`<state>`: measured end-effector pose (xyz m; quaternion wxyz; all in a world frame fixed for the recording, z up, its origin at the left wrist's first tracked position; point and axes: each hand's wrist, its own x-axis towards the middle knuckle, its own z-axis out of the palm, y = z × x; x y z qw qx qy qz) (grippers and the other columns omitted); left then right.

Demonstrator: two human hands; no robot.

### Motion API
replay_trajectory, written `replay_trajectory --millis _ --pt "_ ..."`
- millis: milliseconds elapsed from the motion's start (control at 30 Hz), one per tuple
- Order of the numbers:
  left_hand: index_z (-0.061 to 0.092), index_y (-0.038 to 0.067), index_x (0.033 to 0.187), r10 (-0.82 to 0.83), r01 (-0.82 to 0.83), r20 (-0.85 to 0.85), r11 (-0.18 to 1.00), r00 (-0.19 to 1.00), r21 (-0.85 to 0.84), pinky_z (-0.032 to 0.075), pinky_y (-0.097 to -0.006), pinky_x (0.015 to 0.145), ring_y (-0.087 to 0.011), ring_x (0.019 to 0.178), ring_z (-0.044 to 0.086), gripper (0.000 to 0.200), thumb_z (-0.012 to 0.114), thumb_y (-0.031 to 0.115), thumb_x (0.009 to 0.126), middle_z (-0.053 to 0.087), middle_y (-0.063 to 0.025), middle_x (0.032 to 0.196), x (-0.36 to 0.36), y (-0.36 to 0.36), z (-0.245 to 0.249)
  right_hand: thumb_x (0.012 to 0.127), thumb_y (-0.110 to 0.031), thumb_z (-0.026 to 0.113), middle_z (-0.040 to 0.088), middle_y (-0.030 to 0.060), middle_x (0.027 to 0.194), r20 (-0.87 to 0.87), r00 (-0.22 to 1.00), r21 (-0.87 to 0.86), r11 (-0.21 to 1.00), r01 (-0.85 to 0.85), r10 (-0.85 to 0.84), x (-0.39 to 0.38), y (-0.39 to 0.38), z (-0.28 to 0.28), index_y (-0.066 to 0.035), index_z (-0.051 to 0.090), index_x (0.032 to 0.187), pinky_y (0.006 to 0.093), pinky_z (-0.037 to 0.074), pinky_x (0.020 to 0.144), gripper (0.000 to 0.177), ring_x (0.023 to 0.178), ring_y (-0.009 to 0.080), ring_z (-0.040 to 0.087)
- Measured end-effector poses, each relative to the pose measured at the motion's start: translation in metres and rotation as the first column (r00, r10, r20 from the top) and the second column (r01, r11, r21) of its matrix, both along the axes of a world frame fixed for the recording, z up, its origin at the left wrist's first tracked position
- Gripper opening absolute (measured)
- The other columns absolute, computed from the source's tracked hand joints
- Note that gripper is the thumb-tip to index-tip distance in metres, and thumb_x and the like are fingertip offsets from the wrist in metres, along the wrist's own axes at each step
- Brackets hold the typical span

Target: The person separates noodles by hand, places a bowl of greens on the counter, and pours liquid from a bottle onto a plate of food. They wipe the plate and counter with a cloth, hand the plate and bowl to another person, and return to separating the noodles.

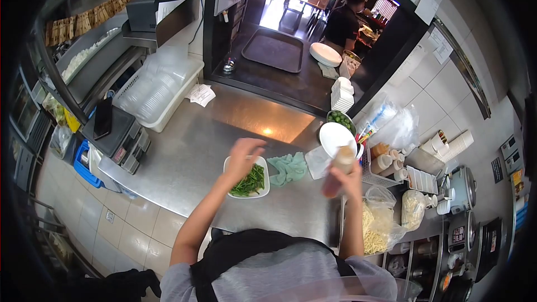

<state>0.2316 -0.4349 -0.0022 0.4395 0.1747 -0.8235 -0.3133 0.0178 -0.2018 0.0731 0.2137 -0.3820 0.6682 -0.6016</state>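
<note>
My left hand [244, 155] hovers over the far edge of a white square bowl [265, 188]. Its fingers are stretched out towards the right, slightly blurred, and I see nothing held in them. Chopped green vegetables [250, 182] fill the bowl. To the right, my right hand [350, 182] is wrapped round a bottle [343, 159] with a tan end uppermost and dark reddish contents lower down; motion blurs it. A crumpled green cloth [288, 168] lies between the bowl and the bottle. Just beyond the bottle is a white round plate or lid [337, 138].
A dark tray [274, 50] and stacked white plates [325, 53] rest on the pass shelf, with a person [344, 22] beyond. Plastic containers fill a white basket [184, 98] at left. At right are bagged noodles [375, 226], sauce bottles [382, 163] and a rice cooker [463, 185].
</note>
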Motion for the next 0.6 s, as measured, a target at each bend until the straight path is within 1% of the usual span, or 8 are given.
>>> replay_trajectory --millis 33,100,133,167,267,367,467,600 --pt "0.064 0.006 0.098 -0.146 0.147 0.030 0.989 0.989 -0.022 0.044 -0.0356 0.086 -0.0270 0.097 0.057 0.020 0.063 0.011 0.079 0.064 -0.0121 0.098 -0.020 0.013 0.002 0.069 -0.015 0.078 0.061 0.0070 0.100 -0.226 0.951 -0.005 0.976 0.216 -0.212 -0.021 0.013 0.003 -0.001 0.053 0.115 0.0308 0.046 0.080 0.055 0.090 0.0159 0.058" --pt "0.064 0.004 0.099 -0.306 0.351 0.250 0.922 0.919 -0.164 0.044 -0.0395 0.086 -0.0279 0.100 0.056 0.021 0.061 0.008 0.078 0.064 -0.0110 0.101 -0.067 0.031 -0.031 0.067 -0.019 0.078 0.060 0.0097 0.105 -0.333 0.845 -0.146 0.909 0.391 -0.417 -0.038 0.027 0.036 0.001 0.052 0.117 0.0324 0.045 0.083 0.060 0.093 0.0191 0.057" --pt "0.064 0.005 0.098 -0.161 0.270 0.302 0.891 0.940 -0.364 0.045 -0.0408 0.085 -0.0281 0.101 0.056 0.022 0.060 0.009 0.078 0.063 -0.0105 0.104 -0.082 0.044 -0.044 0.066 -0.020 0.079 0.060 0.0131 0.104 -0.545 0.660 -0.209 0.846 0.490 -0.517 -0.069 0.040 0.030 0.002 0.052 0.117 0.0339 0.043 0.084 0.062 0.094 0.0227 0.055" --pt "0.065 0.005 0.098 -0.009 0.195 0.320 0.810 0.947 -0.553 0.045 -0.0421 0.083 -0.0282 0.102 0.056 0.022 0.059 0.009 0.077 0.062 -0.0100 0.106 -0.094 0.057 -0.060 0.063 -0.020 0.080 0.059 0.0176 0.101 -0.733 0.378 -0.172 0.692 0.702 -0.566 -0.067 0.046 0.046 -0.002 0.052 0.118 0.0374 0.041 0.085 0.064 0.094 0.0292 0.052" --pt "0.066 0.006 0.094 0.333 -0.023 0.399 0.791 0.854 -0.611 0.046 -0.0428 0.081 -0.0272 0.102 0.055 0.020 0.057 0.012 0.076 0.062 -0.0095 0.105 -0.137 0.079 -0.143 0.060 -0.019 0.081 0.059 0.0191 0.101 -0.818 0.177 -0.178 0.533 0.827 -0.548 -0.097 0.066 0.053 -0.007 0.052 0.120 0.0411 0.039 0.085 0.069 0.093 0.0349 0.048" --pt "0.068 0.008 0.083 0.111 0.286 0.743 0.877 0.660 -0.385 0.049 -0.0412 0.078 -0.0251 0.100 0.057 0.014 0.057 0.012 0.075 0.063 -0.0091 0.097 -0.141 0.083 -0.121 0.057 -0.014 0.081 0.059 0.0182 0.103 -0.844 0.113 -0.207 0.514 0.832 -0.524 -0.135 0.089 0.034 -0.009 0.050 0.121 0.0425 0.040 0.084 0.071 0.095 0.0379 0.049" --pt "0.067 0.007 0.078 0.034 0.309 0.664 0.867 0.747 -0.392 0.052 -0.0379 0.069 -0.0238 0.097 0.059 0.011 0.058 0.012 0.074 0.063 -0.0082 0.090 -0.134 0.092 -0.110 0.056 -0.009 0.081 0.059 0.0172 0.104 -0.827 0.205 -0.097 0.492 0.865 -0.523 -0.163 0.106 0.009 -0.008 0.048 0.119 0.0426 0.040 0.085 0.072 0.099 0.0390 0.049" --pt "0.065 0.007 0.084 -0.099 0.389 0.701 0.881 0.706 -0.268 0.052 -0.0375 0.068 -0.0261 0.096 0.059 0.012 0.058 0.009 0.074 0.062 -0.0102 0.092 -0.123 0.097 -0.122 0.055 -0.006 0.080 0.058 0.0194 0.105 -0.764 0.315 -0.046 0.534 0.844 -0.563 -0.193 0.122 -0.031 -0.007 0.048 0.118 0.0439 0.040 0.087 0.071 0.104 0.0406 0.048"
